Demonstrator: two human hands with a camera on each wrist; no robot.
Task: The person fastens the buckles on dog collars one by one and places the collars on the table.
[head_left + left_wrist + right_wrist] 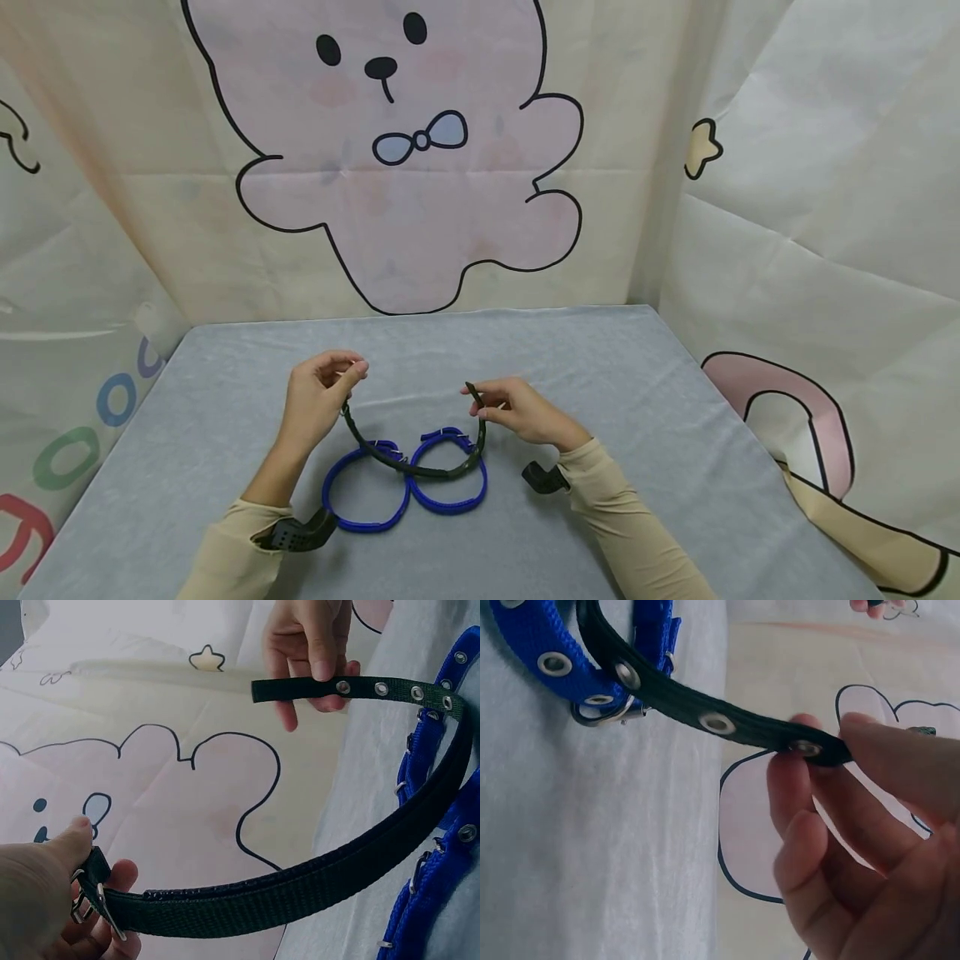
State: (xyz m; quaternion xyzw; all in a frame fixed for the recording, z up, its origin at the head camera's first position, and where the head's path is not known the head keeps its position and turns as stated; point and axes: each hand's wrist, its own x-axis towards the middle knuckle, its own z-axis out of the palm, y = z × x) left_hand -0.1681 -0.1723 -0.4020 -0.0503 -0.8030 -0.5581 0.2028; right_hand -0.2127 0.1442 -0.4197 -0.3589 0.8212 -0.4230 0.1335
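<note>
A dark green collar (427,472) with metal eyelets hangs in a curve between both hands. My left hand (318,400) pinches its buckle end, and the metal buckle (112,911) shows by the fingers in the left wrist view. The eyelet end is pinched between thumb and fingers of my right hand (521,410); its tip (264,690) sticks out past them. Below the green strap lie two blue collars, a left one (365,527) and a right one (450,508), each fastened in a loop and side by side.
A grey cloth covers the table (600,358). Pale curtains with a printed bear (420,217) stand behind it and at both sides. Each wrist carries a black camera mount, one on the left wrist (296,533) and one on the right wrist (545,479).
</note>
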